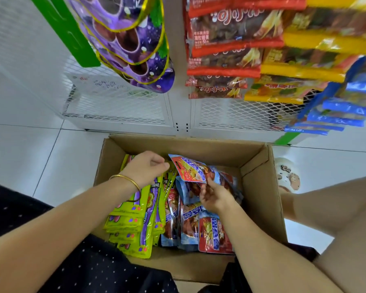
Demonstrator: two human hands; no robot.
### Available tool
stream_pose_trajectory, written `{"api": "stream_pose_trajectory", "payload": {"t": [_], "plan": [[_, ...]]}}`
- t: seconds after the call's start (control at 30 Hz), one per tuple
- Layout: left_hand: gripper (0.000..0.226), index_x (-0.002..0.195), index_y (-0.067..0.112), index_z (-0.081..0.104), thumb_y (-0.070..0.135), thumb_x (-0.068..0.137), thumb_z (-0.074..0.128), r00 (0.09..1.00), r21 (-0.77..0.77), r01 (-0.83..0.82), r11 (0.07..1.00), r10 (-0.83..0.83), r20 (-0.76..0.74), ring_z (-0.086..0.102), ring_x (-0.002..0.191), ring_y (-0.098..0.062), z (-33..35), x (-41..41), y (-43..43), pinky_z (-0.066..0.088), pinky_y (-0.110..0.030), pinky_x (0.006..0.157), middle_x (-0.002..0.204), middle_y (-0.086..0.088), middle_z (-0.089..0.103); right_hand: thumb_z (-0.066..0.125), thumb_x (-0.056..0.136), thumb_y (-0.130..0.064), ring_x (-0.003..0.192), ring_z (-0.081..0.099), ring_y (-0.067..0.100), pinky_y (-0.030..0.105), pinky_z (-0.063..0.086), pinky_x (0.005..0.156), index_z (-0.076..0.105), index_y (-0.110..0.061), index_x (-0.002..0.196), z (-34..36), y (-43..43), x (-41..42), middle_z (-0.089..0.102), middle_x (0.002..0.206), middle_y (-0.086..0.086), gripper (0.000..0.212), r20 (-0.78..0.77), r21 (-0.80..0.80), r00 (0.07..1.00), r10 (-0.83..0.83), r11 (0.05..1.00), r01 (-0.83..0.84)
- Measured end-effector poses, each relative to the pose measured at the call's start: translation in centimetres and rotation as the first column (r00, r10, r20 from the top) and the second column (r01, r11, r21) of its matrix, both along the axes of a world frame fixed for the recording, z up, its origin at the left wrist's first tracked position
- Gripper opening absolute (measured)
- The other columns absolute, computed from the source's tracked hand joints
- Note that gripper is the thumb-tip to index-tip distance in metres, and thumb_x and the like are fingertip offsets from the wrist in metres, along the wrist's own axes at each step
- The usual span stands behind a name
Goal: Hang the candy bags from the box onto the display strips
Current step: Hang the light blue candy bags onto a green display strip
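Note:
An open cardboard box (pixel 260 178) stands on the floor below me, filled with yellow-green candy bags (pixel 133 218) on the left and blue-and-red candy bags (pixel 211 233) on the right. My right hand (pixel 215 195) pinches the lower edge of one blue-and-red bag (pixel 190 169), which is lifted and tilted above the pile. My left hand (pixel 146 168), with a gold bangle on its wrist, hovers over the yellow-green bags with fingers curled, its fingertips close to that bag's top corner. An empty green display strip (pixel 66 32) hangs at the upper left.
On the white mesh rack (pixel 118 106) behind the box hang purple bags (pixel 140 51), red bags (pixel 224 60), yellow bags (pixel 300 68) and blue bags (pixel 336 111). White tiled floor lies on both sides. My knee (pixel 336 208) is right of the box.

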State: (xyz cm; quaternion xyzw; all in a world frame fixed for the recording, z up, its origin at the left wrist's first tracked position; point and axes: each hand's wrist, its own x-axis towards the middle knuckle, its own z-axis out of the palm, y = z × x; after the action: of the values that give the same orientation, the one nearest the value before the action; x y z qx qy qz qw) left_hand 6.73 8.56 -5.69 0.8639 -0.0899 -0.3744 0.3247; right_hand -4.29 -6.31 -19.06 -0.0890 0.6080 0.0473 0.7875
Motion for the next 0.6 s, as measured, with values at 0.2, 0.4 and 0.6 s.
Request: {"api": "stream_pose_trajectory", "payload": {"t": [0.2, 0.4, 0.6], "plan": [[0.01, 0.085, 0.015, 0.062, 0.024, 0.088, 0.062, 0.927, -0.138, -0.29, 0.947, 0.241, -0.288, 0.061, 0.092, -0.018, 0.8, -0.5, 0.6, 0.051, -0.026, 0.068, 0.097, -0.008, 0.065, 0.059, 0.09, -0.021, 0.038, 0.052, 0.005, 0.013, 0.043, 0.038, 0.06, -0.012, 0.081, 4.8, 2.0, 2.3, 0.056, 0.047, -0.001, 0.013, 0.219, -0.067, 0.965, 0.146, 0.989, -0.134], [0.01, 0.079, 0.001, 0.059, -0.004, 0.087, 0.055, 0.95, -0.256, -0.288, 0.923, 0.243, -0.195, 0.063, 0.071, -0.021, 3.5, 0.5, 2.2, 0.056, -0.031, 0.068, 0.081, -0.014, 0.063, 0.053, 0.094, -0.031, 0.041, 0.053, 0.017, 0.019, 0.042, 0.04, 0.058, -0.004, 0.077, 8.6, 2.6, 2.4, 0.054, 0.056, 0.009, 0.032, 0.008, -0.359, 0.717, 0.697, 0.671, -0.648], [0.036, 0.062, 0.021, 0.029, 0.013, 0.09, 0.051, 0.734, 0.246, 0.395, 0.885, -0.465, 0.495, 0.039, 0.078, -0.019, 9.2, 3.1, 3.9, 0.021, -0.024, 0.062, 0.067, 0.007, 0.034, 0.067, 0.084, -0.018, 0.095, 0.054, 0.01, 0.014, 0.044, 0.079, 0.054, -0.018, 0.122, 16.2, 2.5, 5.2, 0.054, 0.11, -0.005, 0.04, -0.322, -0.937, 0.503, 0.802, -0.194, -0.291]]}}
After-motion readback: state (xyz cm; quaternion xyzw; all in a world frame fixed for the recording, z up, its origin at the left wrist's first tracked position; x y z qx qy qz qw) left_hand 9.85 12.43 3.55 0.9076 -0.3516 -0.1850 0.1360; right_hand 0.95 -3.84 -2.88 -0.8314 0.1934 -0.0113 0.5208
